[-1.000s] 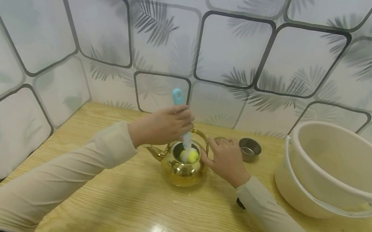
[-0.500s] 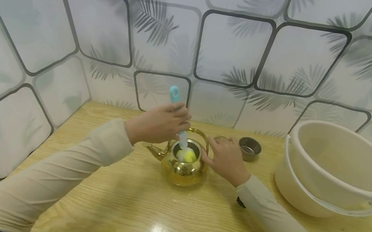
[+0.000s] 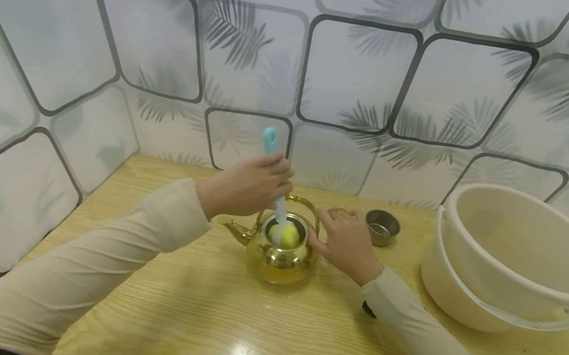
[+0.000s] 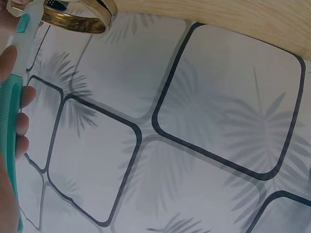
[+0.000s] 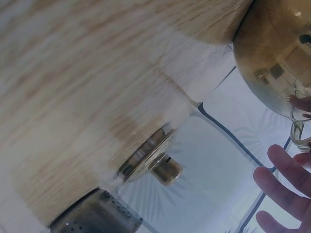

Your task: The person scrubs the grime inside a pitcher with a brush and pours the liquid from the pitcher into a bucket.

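In the head view my left hand (image 3: 247, 189) grips a cleaning brush (image 3: 270, 140) by its blue-green handle. The brush slants down, its yellow and white head (image 3: 286, 235) inside the mouth of a gold kettle (image 3: 278, 264). Fingers wrap the same handle in the left wrist view, where the kettle's hoop handle (image 4: 73, 22) shows at the top. My right hand (image 3: 347, 244) holds the kettle where the hoop handle meets its right side, thumb near the rim. Its other fingers (image 5: 286, 189) are spread in the right wrist view; the thumb is hidden there.
A dark metal strainer (image 3: 382, 228) stands behind the right hand. Next to it lies the gold lid (image 5: 148, 155) with its knob, mostly covered by that hand in the head view. A large cream bucket (image 3: 489, 306) occupies the right side. Patterned walls (image 3: 358, 77) enclose the wooden table (image 3: 170, 322).
My left hand and the brush moved slightly left and up, then a little back right, the head staying inside the kettle mouth. The right hand and the kettle stay put.
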